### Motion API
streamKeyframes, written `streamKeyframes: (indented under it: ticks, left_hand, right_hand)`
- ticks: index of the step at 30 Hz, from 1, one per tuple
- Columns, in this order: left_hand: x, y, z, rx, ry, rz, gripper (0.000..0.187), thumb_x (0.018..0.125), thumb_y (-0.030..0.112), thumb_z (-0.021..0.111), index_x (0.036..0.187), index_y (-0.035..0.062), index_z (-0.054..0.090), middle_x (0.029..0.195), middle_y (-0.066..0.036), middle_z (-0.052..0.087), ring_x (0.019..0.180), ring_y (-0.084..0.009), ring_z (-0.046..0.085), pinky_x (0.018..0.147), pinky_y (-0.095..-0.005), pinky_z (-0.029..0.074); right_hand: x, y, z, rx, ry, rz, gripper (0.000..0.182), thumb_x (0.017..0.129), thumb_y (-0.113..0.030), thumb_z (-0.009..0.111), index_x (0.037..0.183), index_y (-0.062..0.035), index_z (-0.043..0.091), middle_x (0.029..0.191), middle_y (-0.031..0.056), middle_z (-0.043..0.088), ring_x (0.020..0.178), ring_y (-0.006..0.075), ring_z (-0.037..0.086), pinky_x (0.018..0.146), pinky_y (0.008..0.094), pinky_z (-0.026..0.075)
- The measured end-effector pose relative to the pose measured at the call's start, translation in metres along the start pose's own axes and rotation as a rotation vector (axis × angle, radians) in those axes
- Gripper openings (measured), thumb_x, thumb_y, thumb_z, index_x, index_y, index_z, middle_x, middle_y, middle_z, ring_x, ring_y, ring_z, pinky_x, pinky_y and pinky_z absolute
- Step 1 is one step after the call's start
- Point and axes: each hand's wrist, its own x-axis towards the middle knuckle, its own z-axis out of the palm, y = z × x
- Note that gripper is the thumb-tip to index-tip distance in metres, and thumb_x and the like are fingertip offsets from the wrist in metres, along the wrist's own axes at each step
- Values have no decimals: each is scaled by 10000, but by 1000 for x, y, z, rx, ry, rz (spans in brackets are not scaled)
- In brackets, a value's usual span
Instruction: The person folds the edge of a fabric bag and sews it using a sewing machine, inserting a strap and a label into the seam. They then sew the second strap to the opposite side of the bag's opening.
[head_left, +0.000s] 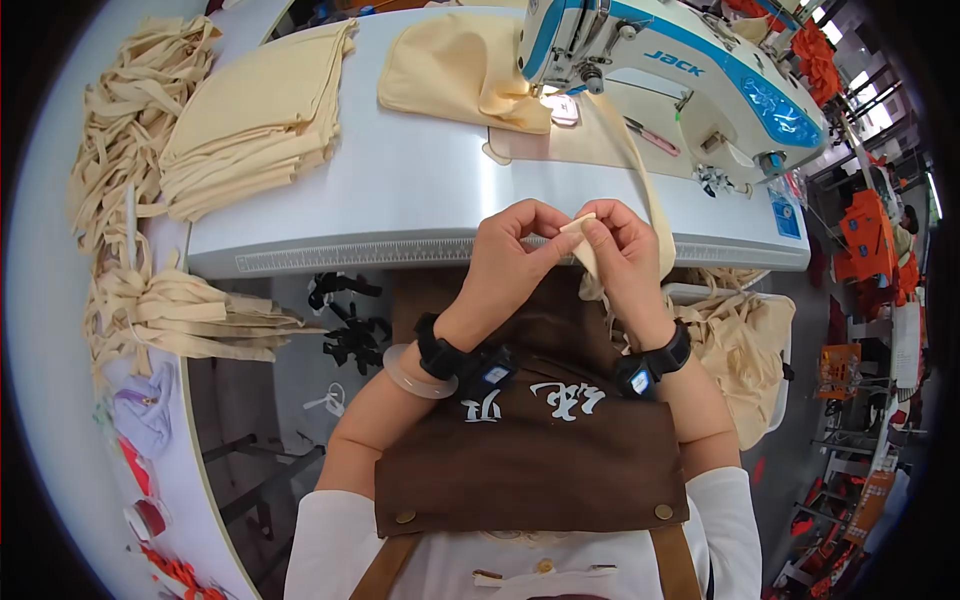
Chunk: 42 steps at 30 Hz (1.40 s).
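Note:
Just above the front edge of the sewing table, my left hand and my right hand meet and pinch the end of a cream fabric strap. The strap loops up past my right hand to the sewing machine. A short folded tip shows between my fingers; what lies under the fingertips is hidden. Under the machine's needle area rests a cream fabric piece, flat on the left and rumpled near the needle.
A stack of cream fabric pieces lies left on the table, beside heaped straps and a tied strap bundle. A pink pen-like tool lies under the machine arm. A white bin with cream fabric stands at lower right.

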Motion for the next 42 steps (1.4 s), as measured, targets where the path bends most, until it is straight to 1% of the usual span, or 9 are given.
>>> streamKeyframes:
  ticks: [6, 9, 18, 22, 25, 28, 34, 36, 42]
  left_hand:
    - [72, 14, -38, 904, 162, 521, 429, 755, 19, 765, 1164, 33, 634, 1130, -129, 646, 1110, -323, 574, 994, -419, 450]
    - [119, 6, -55, 1174, 126, 525, 542, 723, -8, 749, 1239, 59, 597, 1172, -137, 605, 1148, -354, 529, 1005, -423, 442]
    - [152, 3, -68, 1381, -135, 602, 144, 731, 25, 709, 863, 62, 664, 861, -59, 599, 931, -253, 578, 838, -386, 454]
    - [138, 16, -59, 1433, -230, 613, 111, 768, 49, 649, 877, 67, 658, 803, -56, 565, 868, -243, 574, 835, -366, 445]
    - [136, 13, -50, 1454, -230, 616, 165, 768, 60, 633, 931, 65, 661, 813, -55, 557, 881, -239, 571, 817, -359, 448]
    - [141, 6, -51, 1447, -221, 606, 222, 767, 69, 628, 986, 62, 660, 876, -65, 569, 924, -241, 567, 808, -359, 456]
    - [151, 2, -61, 1391, -271, 548, 220, 777, 87, 609, 988, 52, 658, 1020, -71, 601, 1023, -250, 554, 927, -363, 444]
    - [155, 8, -62, 1416, -306, 486, 199, 768, 88, 613, 958, 50, 658, 1046, -65, 616, 1041, -245, 555, 962, -362, 436]
    - [158, 11, -58, 1456, -311, 692, 115, 738, 74, 626, 845, 47, 656, 1016, -49, 643, 1043, -227, 570, 929, -366, 452]
  right_hand:
    - [59, -1, -35, -165, -51, 48, 127, 967, -80, 612, 1029, 5, 684, 825, -31, 637, 723, 9, 527, 635, 186, 415]
    - [98, 7, -44, -263, -106, 25, 188, 947, -76, 629, 1114, -11, 687, 810, -39, 622, 713, 11, 503, 626, 191, 401]
    - [157, 13, -28, -415, -410, 52, 386, 923, -88, 612, 1302, -15, 613, 837, 74, 639, 717, 151, 597, 686, 314, 503]
    - [154, 8, -25, -560, -461, 17, 289, 901, -87, 605, 1170, -4, 672, 887, 166, 667, 775, 293, 657, 755, 386, 521]
    - [151, 10, -26, -684, -462, -170, 221, 892, -78, 609, 1082, -4, 692, 929, 185, 678, 837, 344, 660, 787, 408, 517]
    - [154, 19, -29, -668, -513, -175, 189, 890, -72, 611, 1049, -11, 694, 944, 173, 690, 875, 368, 656, 800, 424, 513]
    - [160, 21, -30, -646, -551, -105, 179, 886, -63, 613, 1031, -18, 707, 930, 163, 698, 847, 346, 662, 790, 411, 516]
    - [162, 19, -31, -621, -558, -50, 195, 888, -73, 623, 1055, -18, 708, 880, 148, 690, 796, 289, 664, 756, 375, 515]
    - [167, 23, -41, -449, -571, 204, 197, 926, -104, 641, 1096, -40, 721, 785, 35, 654, 692, 63, 552, 649, 255, 461]
